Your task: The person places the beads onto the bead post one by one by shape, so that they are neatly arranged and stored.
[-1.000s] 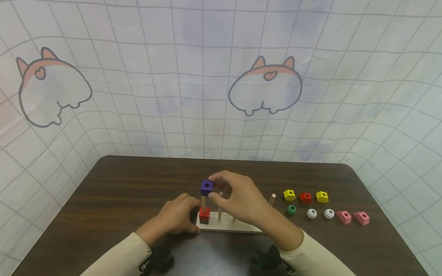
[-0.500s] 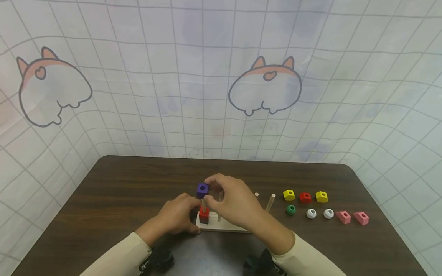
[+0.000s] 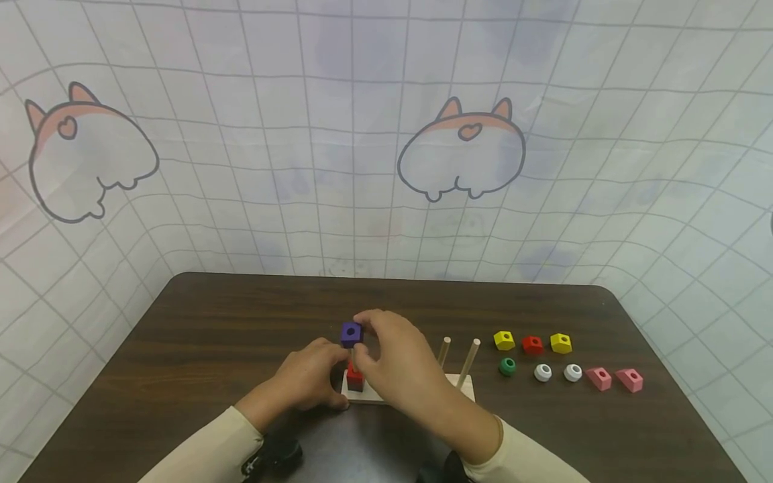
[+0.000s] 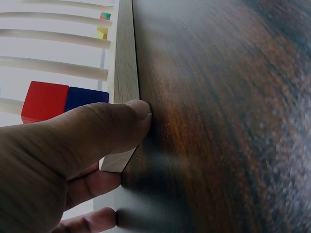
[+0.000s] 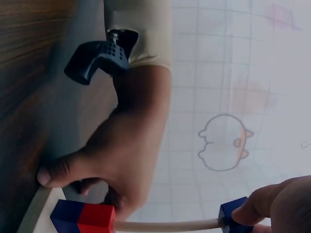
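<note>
My right hand (image 3: 404,365) pinches a dark blue cube (image 3: 351,335) between thumb and fingers. The cube sits at the upper end of the leftmost peg (image 5: 167,226) of a wooden peg stand (image 3: 366,396); how far the peg enters its hole is hidden. Low on that peg are a red cube (image 3: 355,378) and, beneath it, another dark blue cube (image 4: 87,97), clearest in the wrist views. My left hand (image 3: 304,379) grips the stand's left end, the thumb (image 4: 129,116) along its front edge and fingers behind. My right hand covers the stand's middle in the head view.
Right of the stand lie two yellow blocks (image 3: 504,341), a red block (image 3: 533,345), a green bead (image 3: 507,366), two white beads (image 3: 543,373) and two pink blocks (image 3: 599,378). Bare pegs (image 3: 468,364) rise at the stand's right. A patterned sheet backs the table (image 3: 241,315).
My right hand has moved left and slightly down, bringing the blue cube over the leftmost peg's top. More of the right-hand pegs shows. My left hand stays on the stand.
</note>
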Demonstrator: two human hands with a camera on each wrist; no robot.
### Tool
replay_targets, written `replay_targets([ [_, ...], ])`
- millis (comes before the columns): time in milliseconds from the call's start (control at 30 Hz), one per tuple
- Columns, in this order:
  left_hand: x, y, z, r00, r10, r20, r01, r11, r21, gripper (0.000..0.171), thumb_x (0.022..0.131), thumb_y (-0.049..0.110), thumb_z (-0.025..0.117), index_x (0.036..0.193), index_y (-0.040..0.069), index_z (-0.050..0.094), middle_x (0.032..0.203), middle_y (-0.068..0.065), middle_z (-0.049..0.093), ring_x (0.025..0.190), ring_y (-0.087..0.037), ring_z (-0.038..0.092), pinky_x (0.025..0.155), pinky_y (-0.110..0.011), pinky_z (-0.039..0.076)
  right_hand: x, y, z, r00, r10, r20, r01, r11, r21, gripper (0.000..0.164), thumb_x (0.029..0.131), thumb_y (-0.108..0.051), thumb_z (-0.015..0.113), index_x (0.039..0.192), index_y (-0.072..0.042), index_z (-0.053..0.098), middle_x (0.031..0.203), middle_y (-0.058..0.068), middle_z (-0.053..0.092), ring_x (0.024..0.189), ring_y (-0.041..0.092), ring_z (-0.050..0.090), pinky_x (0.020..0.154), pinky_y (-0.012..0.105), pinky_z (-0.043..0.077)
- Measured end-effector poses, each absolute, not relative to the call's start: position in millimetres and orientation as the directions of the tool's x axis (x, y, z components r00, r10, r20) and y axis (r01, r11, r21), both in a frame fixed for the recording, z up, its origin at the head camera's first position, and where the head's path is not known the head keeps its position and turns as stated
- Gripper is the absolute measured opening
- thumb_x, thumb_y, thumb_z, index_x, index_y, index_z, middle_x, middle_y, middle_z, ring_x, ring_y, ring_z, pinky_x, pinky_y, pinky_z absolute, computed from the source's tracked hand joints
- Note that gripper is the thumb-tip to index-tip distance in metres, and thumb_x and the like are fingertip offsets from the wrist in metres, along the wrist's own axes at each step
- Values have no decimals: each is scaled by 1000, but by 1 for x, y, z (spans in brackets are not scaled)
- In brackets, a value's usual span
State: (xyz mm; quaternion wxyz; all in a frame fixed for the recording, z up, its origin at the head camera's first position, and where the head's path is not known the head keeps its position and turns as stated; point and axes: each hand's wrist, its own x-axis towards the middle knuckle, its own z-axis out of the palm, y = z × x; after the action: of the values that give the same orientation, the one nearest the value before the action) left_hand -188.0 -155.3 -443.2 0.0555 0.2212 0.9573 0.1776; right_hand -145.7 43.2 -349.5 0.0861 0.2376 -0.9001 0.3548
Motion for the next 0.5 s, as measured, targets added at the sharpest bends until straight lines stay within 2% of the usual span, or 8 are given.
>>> replay_targets([
  [333, -187, -155, -444, -899, 437, -31, 394, 838, 377, 69, 59, 36, 99, 121, 22, 72, 115, 3, 69, 112, -22, 58, 78, -56, 54, -143, 41, -371, -876, -292, 385, -481, 592, -646, 35, 92, -15, 73, 124, -6, 65, 118, 6, 67, 110, 21, 65, 92, 41, 54],
  [500, -187, -156, -445, -901, 434, -24, 393, 836, 382, 66, 59, 36, 99, 118, 21, 73, 114, 3, 69, 113, -22, 58, 81, -57, 54, -143, 40, -386, -873, -287, 394, -487, 564, -667, 40, 93, -12, 72, 130, -4, 61, 117, 8, 66, 106, 20, 65, 88, 38, 55],
])
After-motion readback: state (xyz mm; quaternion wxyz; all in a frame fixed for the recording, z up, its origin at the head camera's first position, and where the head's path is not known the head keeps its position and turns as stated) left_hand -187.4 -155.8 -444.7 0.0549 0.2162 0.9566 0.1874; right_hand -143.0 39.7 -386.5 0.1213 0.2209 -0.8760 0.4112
